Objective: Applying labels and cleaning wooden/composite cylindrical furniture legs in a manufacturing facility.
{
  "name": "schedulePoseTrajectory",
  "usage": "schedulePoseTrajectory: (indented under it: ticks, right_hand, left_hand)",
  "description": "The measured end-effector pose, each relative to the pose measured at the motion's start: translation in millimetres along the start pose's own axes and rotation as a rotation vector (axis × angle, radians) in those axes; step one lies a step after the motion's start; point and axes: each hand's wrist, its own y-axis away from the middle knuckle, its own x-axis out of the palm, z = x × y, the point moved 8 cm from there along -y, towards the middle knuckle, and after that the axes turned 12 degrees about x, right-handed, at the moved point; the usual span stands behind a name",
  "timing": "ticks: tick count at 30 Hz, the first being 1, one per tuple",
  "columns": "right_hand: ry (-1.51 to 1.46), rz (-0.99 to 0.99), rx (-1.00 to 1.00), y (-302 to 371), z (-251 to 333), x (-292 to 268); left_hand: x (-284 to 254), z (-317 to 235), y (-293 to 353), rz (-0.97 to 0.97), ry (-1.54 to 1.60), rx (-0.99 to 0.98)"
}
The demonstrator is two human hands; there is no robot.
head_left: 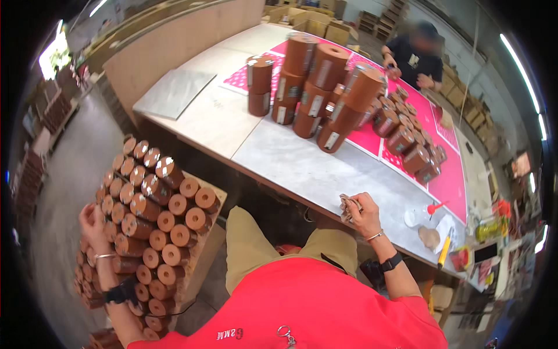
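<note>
On my left, a pallet stack of brown cylinders (pixel 165 221), each with a hole through its middle, stands below the table's height. My left hand (pixel 93 225) is at the outer side of this stack, its fingers slightly apart and bent; no cylinder shows in its grasp. Over the table's near edge, my right hand (pixel 365 216) is closed round a crumpled brownish rag (pixel 349 208). Further back on the table, more brown cylinders (pixel 343 110) stand upright in columns, some with silvery patches on their sides.
Pink sheets (pixel 444 180) cover part of the table (pixel 273 157), with shorter cylinders (pixel 401 139) grouped there. A grey board (pixel 174 93) lies at the far left. Near the right end are a yellow-handled tool (pixel 446 249) and a white tub (pixel 414 217). Another person (pixel 415 61) works opposite.
</note>
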Motion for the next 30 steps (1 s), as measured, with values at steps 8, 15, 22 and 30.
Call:
schedulePoseTrajectory:
  ticks: [8, 15, 22, 30]
  right_hand:
    - [-0.175, -0.215, 0.174, 38, -97, -50]
    - [-0.311, -0.285, 0.240, 47, -122, -51]
    - [-0.293, -0.269, 0.075, 43, -106, -65]
    - [-0.266, -0.272, 0.137, 44, -116, -56]
  left_hand:
    - [313, -379, 71, 0.646, 0.451, 0.440]
    - [470, -496, 101, 0.795, 0.509, 0.348]
    - [519, -517, 107, 0.758, 0.534, 0.291]
    - [471, -516, 132, 0.715, 0.774, 0.417]
